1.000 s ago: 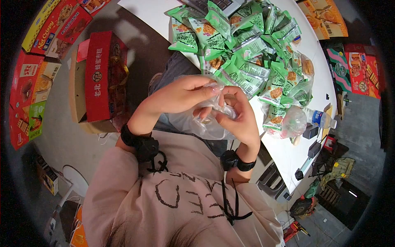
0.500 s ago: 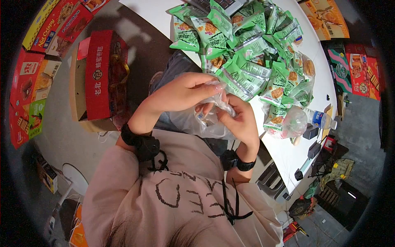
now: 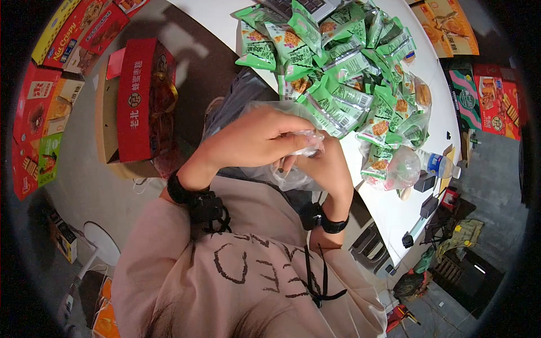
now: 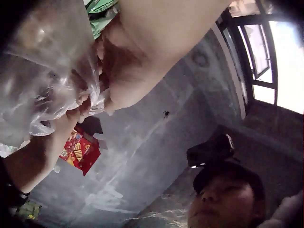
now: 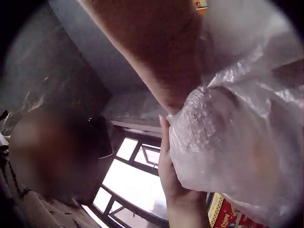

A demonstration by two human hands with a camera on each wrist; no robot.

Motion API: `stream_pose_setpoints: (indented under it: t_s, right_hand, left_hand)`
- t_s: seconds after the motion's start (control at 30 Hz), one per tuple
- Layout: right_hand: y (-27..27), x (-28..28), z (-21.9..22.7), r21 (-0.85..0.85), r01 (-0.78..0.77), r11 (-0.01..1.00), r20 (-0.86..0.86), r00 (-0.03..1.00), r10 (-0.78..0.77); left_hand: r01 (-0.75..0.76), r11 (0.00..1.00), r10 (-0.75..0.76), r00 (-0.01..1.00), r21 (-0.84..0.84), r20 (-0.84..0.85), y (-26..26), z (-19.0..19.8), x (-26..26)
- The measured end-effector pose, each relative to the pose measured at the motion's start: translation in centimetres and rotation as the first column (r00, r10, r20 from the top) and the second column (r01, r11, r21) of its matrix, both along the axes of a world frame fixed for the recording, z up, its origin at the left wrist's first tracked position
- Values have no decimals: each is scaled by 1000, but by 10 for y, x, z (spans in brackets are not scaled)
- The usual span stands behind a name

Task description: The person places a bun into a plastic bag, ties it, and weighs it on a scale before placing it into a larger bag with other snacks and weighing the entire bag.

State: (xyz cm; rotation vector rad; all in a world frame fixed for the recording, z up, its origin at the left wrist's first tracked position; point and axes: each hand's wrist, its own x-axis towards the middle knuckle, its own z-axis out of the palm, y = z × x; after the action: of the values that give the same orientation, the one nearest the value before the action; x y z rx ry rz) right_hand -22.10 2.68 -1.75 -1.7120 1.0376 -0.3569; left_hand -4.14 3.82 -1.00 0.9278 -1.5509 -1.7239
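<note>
A thin clear plastic bag hangs between both hands in front of the chest. My left hand reaches across from the left, thumb and fingers pinching a gathered part of the bag's plastic. Close against it, my right hand grips the bunched bag from the other side, its fingertips partly hidden behind the left hand. In the right wrist view the crumpled bag covers much of the fingers. In the left wrist view, twisted plastic runs between the two hands.
Green snack packets are heaped on the white table, beside a laptop and a water bottle. A red open box stands to the left. Snack cartons line the far left.
My left hand has moved right and slightly down over the bag's gathered part. The hands are now closer together, and the right fingers have become more hidden.
</note>
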Motion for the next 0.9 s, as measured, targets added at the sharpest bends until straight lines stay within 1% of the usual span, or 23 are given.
stream_pose_setpoints:
  t_s: [0.03, 0.07, 0.1, 0.13, 0.17, 0.2, 0.23, 0.27, 0.3, 0.33, 0.37, 0.4, 0.43, 0.47, 0.57, 0.63, 0.67, 0.7, 0.73, 0.77, 0.83, 0.87, 0.9]
  right_hand:
    - [-1, 4, 9, 86, 12, 996, 74, 997, -19]
    - [0, 5, 15, 85, 12, 996, 74, 997, -18]
    - [2, 5, 20, -4, 80, 997, 69, 994, -80]
    - [4, 4, 22, -95, 147, 985, 71, 988, -140]
    - [4, 0, 21, -97, 145, 985, 71, 988, -138]
    - [5, -5, 18, -367, 154, 918, 100, 987, -125]
    - [4, -8, 17, -607, 160, 778, 125, 987, -105]
    - [4, -8, 18, -613, 194, 766, 293, 956, -8]
    - [3, -10, 17, -615, 193, 764, 293, 956, -6]
    - [2, -13, 16, -644, 43, 764, 293, 936, 195]
    - [2, -15, 15, -673, -104, 732, 285, 877, 387]
    - [15, -10, 16, -533, -81, 842, 347, 887, 304]
    - [21, -14, 18, -540, -80, 838, 347, 886, 308]
    - [26, -20, 19, -503, -118, 856, 296, 907, 299]
    - [33, -27, 19, -410, -195, 891, 237, 920, 311]
    - [31, -31, 8, -370, -191, 909, 357, 874, 329]
    - [31, -31, 9, -378, -194, 905, 353, 874, 334]
    - [31, -28, 12, -334, -65, 940, 350, 918, 187]
    - [29, -24, 14, -289, 66, 955, 340, 940, 38]
    - [25, -21, 11, -296, 58, 953, 338, 940, 48]
    - [19, -13, 1, -209, 230, 950, 312, 937, -158]
    - [14, -7, 5, -264, 138, 954, 79, 989, -121]
    - [6, 4, 11, -392, -98, 915, -207, 978, 16]
  left_hand:
    - [0, 1000, 0, 1000, 0, 0, -1, -4, -1]
    - [-136, 962, 152, 987, -235, 51, -3, -14, -2]
    - [-245, 853, 308, 949, -461, 65, -6, -21, -2]
    - [-247, 851, 310, 948, -463, 65, -10, -25, 0]
    - [-318, 813, 391, 919, -488, 53, -15, -29, 3]
    - [-385, 768, 468, 883, -512, 39, -19, -32, 4]
    - [-386, 766, 470, 882, -513, 38, -20, -37, 2]
    - [-423, 725, 500, 866, -544, -9, -21, -44, -3]
    - [-459, 681, 526, 849, -570, -55, -22, -49, -7]
    - [-516, 617, 577, 810, -594, -104, -23, -53, -10]
    - [-515, 617, 576, 811, -595, -104, -26, -55, -6]
    - [-501, 625, 610, 792, -599, -27, -31, -57, 3]
    - [-488, 630, 641, 766, -604, 50, -36, -58, 13]
    - [-557, 628, 702, 706, -543, 89, -38, -66, 19]
    - [-609, 632, 734, 669, -479, 118, -42, -90, 34]
    - [-616, 657, 705, 706, -435, 67, -41, -85, 31]
    - [-608, 654, 696, 717, -450, 43, -40, -81, 29]
    - [-602, 649, 688, 726, -465, 19, -40, -76, 27]
    - [-515, 688, 641, 761, -511, 96, -38, -60, 28]
    - [-521, 680, 648, 756, -516, 90, -35, -49, 28]
    - [-349, 737, 492, 864, -578, 106, -27, -32, 27]
    - [-330, 742, 457, 886, -584, 80, -23, -21, 25]
    - [-336, 736, 464, 882, -588, 77, -21, -19, 26]
